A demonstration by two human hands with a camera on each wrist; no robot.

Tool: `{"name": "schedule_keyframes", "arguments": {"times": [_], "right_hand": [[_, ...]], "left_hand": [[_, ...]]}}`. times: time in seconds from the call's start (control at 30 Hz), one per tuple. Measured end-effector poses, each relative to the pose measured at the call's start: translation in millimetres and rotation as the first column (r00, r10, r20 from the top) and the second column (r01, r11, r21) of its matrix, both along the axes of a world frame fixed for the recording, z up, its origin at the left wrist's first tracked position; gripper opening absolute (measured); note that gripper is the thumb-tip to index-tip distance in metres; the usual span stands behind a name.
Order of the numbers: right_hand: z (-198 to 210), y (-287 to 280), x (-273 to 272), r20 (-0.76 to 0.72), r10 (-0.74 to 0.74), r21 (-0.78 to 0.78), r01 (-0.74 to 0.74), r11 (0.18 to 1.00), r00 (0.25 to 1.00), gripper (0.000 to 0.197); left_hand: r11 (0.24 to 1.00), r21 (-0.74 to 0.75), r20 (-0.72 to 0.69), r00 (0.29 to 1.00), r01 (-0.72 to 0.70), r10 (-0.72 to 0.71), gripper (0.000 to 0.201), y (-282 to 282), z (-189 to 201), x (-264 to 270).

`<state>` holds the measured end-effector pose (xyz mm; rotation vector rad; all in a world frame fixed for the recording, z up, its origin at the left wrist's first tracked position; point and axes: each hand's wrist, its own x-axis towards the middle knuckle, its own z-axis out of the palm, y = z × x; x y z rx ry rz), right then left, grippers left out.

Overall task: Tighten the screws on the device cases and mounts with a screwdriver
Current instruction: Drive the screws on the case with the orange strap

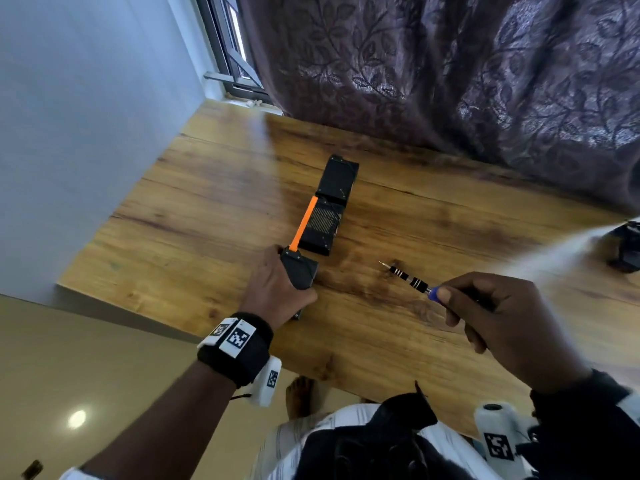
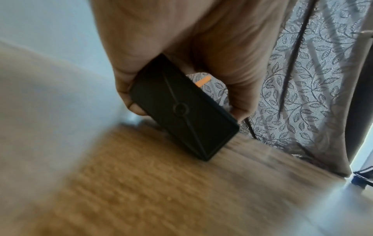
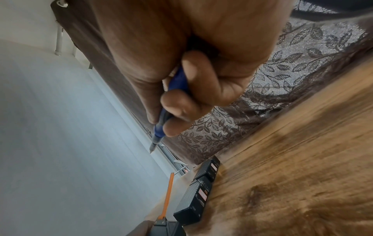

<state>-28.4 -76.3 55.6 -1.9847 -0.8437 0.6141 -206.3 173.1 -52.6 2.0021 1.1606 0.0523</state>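
Observation:
My left hand (image 1: 277, 289) grips a black mount (image 1: 300, 270) with an orange strip (image 1: 304, 225), tilted on one edge on the wooden table (image 1: 207, 216). From the left wrist the mount (image 2: 181, 108) shows its dark face between thumb and fingers. Two black device cases (image 1: 327, 206) lie in a row just beyond it, also seen in the right wrist view as cases (image 3: 195, 198). My right hand (image 1: 502, 313) pinches a small screwdriver (image 1: 408, 278) with a blue handle, its tip in the air pointing toward the mount. The same screwdriver (image 3: 161, 129) shows between my right fingers.
A patterned dark curtain (image 1: 450, 71) hangs along the table's far edge. A pale wall (image 1: 69, 116) borders the left side, with a window frame (image 1: 228, 46) at the corner. Another black object (image 1: 627, 247) sits at the right edge of the table. My bare foot (image 1: 299, 396) is below the near edge.

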Motion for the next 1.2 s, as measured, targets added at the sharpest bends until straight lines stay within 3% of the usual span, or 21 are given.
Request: {"name": "schedule_keyframes", "arguments": {"times": [0.1,0.3,0.4,0.67,0.87,1.0,1.2], "right_hand": [[-2,-1,2,-0.012,-0.012,-0.005,0.012,1.0,1.0,0.015],[-15,-4,12,-0.14,-0.076,-0.007,0.076,0.997,0.987,0.008],[-27,-8,17,-0.137,-0.064,-0.039,0.059,0.998,0.989,0.016],[-53,-18,33,-0.162,-0.151,-0.068,0.142,0.988,0.975,0.008],[-72,-39,50,-0.175,-0.223,-0.104,0.207,0.973,0.959,0.008],[-89,-57,61,0.016,-0.309,-0.187,0.307,0.933,0.951,0.013],[-99,-80,89,0.225,-0.456,-0.391,0.509,0.767,0.861,0.014]], "left_hand": [[0.998,0.047,-0.09,0.995,0.041,-0.037,0.071,0,0,5],[0.998,0.045,-0.124,0.992,0.037,-0.031,0.069,1,-2,14],[0.998,0.049,-0.112,0.993,0.049,-0.043,0.07,3,-4,15],[0.99,0.139,-0.137,0.991,0.024,-0.004,0.104,2,10,13],[0.937,0.329,-0.06,0.993,0.115,-0.101,0.075,-16,29,32],[0.9,0.381,-0.037,0.976,0.212,-0.214,0.057,-45,38,56],[0.875,0.346,-0.109,0.941,0.337,-0.319,0.051,-91,36,103]]}}
